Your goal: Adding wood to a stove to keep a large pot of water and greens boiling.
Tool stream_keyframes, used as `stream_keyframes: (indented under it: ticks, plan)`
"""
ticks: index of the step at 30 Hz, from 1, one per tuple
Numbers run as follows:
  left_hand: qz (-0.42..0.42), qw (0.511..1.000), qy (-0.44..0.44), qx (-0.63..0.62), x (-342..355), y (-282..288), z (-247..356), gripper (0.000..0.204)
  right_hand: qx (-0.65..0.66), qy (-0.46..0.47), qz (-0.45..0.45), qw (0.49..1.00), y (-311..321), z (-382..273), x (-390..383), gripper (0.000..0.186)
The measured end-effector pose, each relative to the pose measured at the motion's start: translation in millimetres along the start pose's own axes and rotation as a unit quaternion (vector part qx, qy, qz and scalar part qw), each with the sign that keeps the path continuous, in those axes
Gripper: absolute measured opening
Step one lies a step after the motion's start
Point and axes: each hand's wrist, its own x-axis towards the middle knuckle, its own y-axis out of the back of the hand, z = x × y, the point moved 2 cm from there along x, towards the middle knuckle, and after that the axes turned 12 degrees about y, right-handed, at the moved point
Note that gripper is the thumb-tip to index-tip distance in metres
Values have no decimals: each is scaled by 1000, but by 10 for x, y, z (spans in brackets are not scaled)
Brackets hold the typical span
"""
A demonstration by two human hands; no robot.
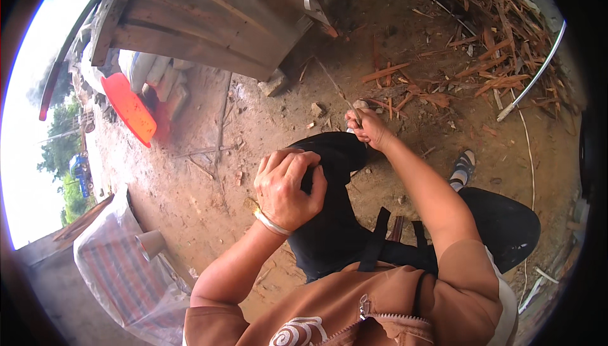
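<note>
My left hand (288, 188) rests on my left knee, in black trousers (335, 226). Its fingers are curled, the thumb bent close to the index finger, and nothing shows in it. A pale bracelet (272, 222) circles that wrist. Farther forward and to the right, my right hand (368, 129) is closed round the near end of a thin stick (339, 89). From the fist the stick slants up and left over the dirt ground, its far tip near the wooden structure. Whether it is wood or metal I cannot tell.
A weathered wooden panel structure (202, 20) stands ahead, a stone (273, 84) at its corner. Split wood (500, 36) is piled at the far right, a white pipe (538, 70) beside it. An orange-red plastic piece (130, 110) and a striped plastic sheet (126, 264) lie left.
</note>
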Motion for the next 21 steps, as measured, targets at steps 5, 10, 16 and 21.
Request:
stream_keyframes:
  ticks: [5, 10, 16, 21]
  plan:
    - [-4, 1000, 7, -19, 19, 2, -74, 15, 0, 0, -31, 1000, -50, -3, -51, 26]
    - [-2, 1000, -2, -21, 57, 16, -47, 13, -27, -9, 17, 999, 16, -78, -715, 23]
    - [15, 999, -33, -27, 21, -36, 96, 10, -48, -27, 143, 988, 304, -352, -1430, 21]
    - [32, 998, -44, -16, -41, -84, 141, 8, -79, -13, 169, 982, 468, -449, -2046, 23]
